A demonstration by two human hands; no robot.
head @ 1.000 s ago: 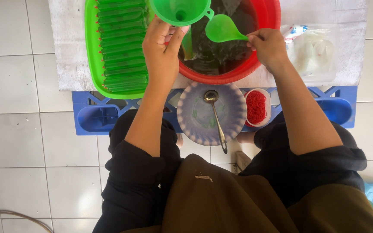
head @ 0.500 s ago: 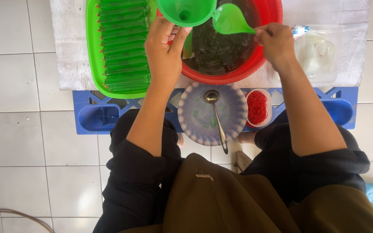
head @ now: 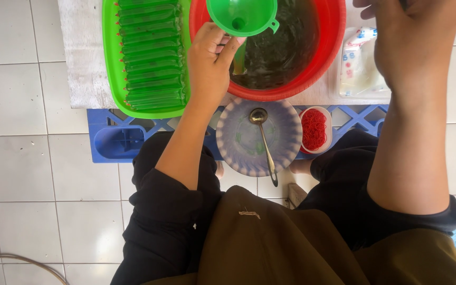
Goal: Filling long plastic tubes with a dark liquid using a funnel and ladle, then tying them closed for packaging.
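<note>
At top centre the left hand (head: pixel 209 63) grips a green funnel (head: pixel 241 16) over the red basin (head: pixel 323 58). The right hand (head: pixel 412 42), at upper right, is raised close to the camera; its grip cannot be told.

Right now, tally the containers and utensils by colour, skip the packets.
Green: 2, the funnel in the left hand and the tray
Red: 2, the basin and the small cup of rubber bands
Blue-white: 1, the plate
Silver: 1, the spoon
Total: 6
</note>
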